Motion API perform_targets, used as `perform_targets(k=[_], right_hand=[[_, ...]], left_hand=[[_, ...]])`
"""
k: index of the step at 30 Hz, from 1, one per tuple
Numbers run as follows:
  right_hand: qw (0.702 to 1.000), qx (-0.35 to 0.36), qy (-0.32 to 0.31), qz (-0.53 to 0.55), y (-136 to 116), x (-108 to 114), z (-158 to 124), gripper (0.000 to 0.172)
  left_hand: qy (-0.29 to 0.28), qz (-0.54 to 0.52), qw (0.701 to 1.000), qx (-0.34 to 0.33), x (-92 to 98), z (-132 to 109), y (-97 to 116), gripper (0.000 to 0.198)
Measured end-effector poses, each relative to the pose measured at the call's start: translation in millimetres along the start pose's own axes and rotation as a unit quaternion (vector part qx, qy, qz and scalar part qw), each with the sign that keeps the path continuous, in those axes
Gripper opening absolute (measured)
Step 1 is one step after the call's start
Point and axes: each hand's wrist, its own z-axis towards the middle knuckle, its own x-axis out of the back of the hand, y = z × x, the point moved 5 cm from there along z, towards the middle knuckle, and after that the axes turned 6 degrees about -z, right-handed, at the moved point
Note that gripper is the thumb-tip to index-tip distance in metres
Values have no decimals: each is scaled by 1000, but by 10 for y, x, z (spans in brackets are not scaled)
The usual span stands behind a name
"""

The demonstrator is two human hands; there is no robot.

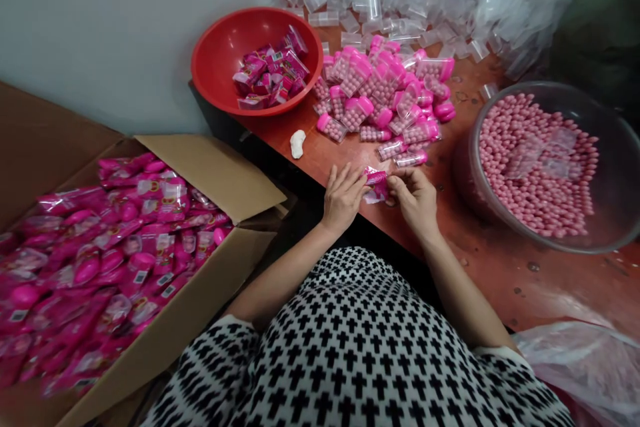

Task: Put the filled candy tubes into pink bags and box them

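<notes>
Being held at the near edge of the bench (pixel 500 273), a pink packet (pixel 375 185) is pinched at both ends by the left hand (pixel 343 199) and right hand (pixel 416 200), fingers (pixel 400 181) pressed together on it. It is best gripped by its edges and kept level. Filled tubes (pixel 380 97) are heaped just beyond.

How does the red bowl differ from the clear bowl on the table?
The red bowl is opaque; the clear bowl is see-through. The red bowl holds pink printed packets; the clear bowl holds loose pink balls. The red bowl sits far left, the clear bowl at the right. Both are round.
</notes>
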Motion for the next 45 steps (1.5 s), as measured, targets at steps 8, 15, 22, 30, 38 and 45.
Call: perform_targets(k=[8,15,22,30,38,45], right_hand=[[995,36,48,-76,-20,-30,209,28],[977,30,-5,-210,-43,-156,258,30],[949,45,-14,-311,19,-301,305,34],[935,122,-10,-333,-119,-178,181,23],[974,55,-19,-218,-53,-250,208,34],[997,23,40,-65,-37,-187,387,26]], left_hand=[[-21,231,961,-149,43,74,-9,27],[-39,303,938,-163,66,52,-60,35],[-40,300,941,-151,77,49,-57,37],[15,272,948,-166,117,38,-54,23],[58,220,951,-209,134,49,-39,19],[40,232,951,-199,173,68,-88,19]])
